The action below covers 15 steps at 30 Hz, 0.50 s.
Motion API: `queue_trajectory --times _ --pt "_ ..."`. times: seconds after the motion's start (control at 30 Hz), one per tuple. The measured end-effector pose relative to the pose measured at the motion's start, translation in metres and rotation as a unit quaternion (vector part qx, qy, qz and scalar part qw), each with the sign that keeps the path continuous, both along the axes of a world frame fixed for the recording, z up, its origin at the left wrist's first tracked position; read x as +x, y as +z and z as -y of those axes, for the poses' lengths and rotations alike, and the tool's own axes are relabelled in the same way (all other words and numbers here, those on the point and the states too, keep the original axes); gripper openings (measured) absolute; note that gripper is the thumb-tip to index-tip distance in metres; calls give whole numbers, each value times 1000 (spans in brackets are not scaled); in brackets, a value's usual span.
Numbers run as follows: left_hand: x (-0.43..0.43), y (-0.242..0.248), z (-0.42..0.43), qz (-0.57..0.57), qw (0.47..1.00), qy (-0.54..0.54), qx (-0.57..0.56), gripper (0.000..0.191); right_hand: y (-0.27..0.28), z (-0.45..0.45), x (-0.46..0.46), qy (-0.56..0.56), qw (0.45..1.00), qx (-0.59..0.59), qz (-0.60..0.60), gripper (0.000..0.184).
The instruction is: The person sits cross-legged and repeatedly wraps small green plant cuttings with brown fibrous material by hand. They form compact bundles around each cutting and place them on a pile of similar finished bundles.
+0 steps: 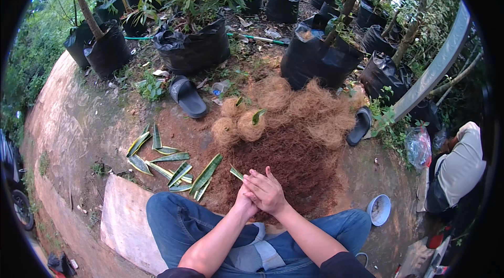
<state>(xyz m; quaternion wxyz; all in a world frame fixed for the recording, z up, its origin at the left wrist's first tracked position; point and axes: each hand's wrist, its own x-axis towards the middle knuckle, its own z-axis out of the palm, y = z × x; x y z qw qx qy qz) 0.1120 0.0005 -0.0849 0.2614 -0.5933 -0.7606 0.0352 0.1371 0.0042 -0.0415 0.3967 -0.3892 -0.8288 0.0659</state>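
My left hand (248, 200) and my right hand (268, 192) are cupped tightly together above a mound of brown coir peat (299, 168). From between them sticks a short piece of variegated snake plant leaf (236, 173); whatever else the palms enclose is hidden. Left of my hands, several cut snake plant leaf pieces (205, 173) lie scattered on the soil. Beyond the mound sit balls of coconut fibre, one of them a ball (249, 129) with a green leaf tip poking out. Loose coconut fibre (319, 112) is heaped to their right.
Black planting bags (321, 57) with saplings stand ahead. One slide sandal (189, 97) lies at the left, another sandal (359, 125) at the right. A pale blue bowl (379, 210) is by my right knee. Another person (460, 168) is partly visible at the far right.
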Motion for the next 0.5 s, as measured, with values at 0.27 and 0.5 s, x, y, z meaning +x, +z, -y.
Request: queue_trajectory --times 0.27,0.5 --pt "11 54 15 -55 996 72 3 40 -11 1 0 18 999 -5 -30 27" --pt "-10 21 8 -121 992 -14 -11 43 -1 -4 4 -17 1000 -2 15 34"
